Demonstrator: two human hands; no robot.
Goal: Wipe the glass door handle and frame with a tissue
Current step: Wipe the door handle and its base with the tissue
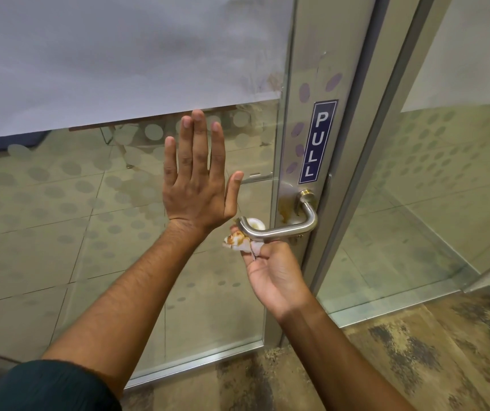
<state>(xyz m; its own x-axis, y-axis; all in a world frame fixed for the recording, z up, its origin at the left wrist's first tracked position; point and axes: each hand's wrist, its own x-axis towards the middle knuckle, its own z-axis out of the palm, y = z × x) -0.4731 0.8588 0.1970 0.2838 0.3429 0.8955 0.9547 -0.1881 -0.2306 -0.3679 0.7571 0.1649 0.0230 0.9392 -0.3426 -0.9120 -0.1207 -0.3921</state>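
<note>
A steel lever handle (291, 228) juts left from the silver door frame (312, 69). Brown smears mark the frame just left of the handle's base. My right hand (273, 274) is palm up right under the lever, fingers closed on a crumpled white tissue (238, 241) stained brown; the tissue touches the lever's free end. My left hand (199, 179) lies flat on the glass door (75, 218) left of the handle, fingers spread and holding nothing.
A blue PULL sticker (316, 142) runs down the frame above the handle. The upper glass is frosted, with dot patterns lower down. A second glass panel (430, 188) stands to the right. Mottled brown floor (401, 360) lies below.
</note>
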